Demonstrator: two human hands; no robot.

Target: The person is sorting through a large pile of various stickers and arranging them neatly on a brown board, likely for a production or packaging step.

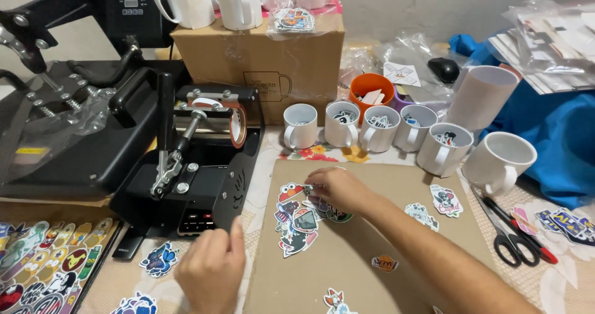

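Left hand (211, 267) hovering, fingers loosely curled, holding nothing. Right hand (338, 190) pinching a sticker (319, 196) at the sticker pile (297, 218) on the cardboard sheet (347, 246). Judged: sorting stickers; lifting cleanly comes next.

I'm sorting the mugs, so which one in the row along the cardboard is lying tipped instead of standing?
The far-right white mug: it leans on its side, mouth facing the camera, while the others stand upright.

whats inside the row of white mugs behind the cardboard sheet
Most of the white mugs hold small stickers, their printed edges showing at the rims. The far right mug looks empty. How many stickers lie deeper is hidden by the walls.
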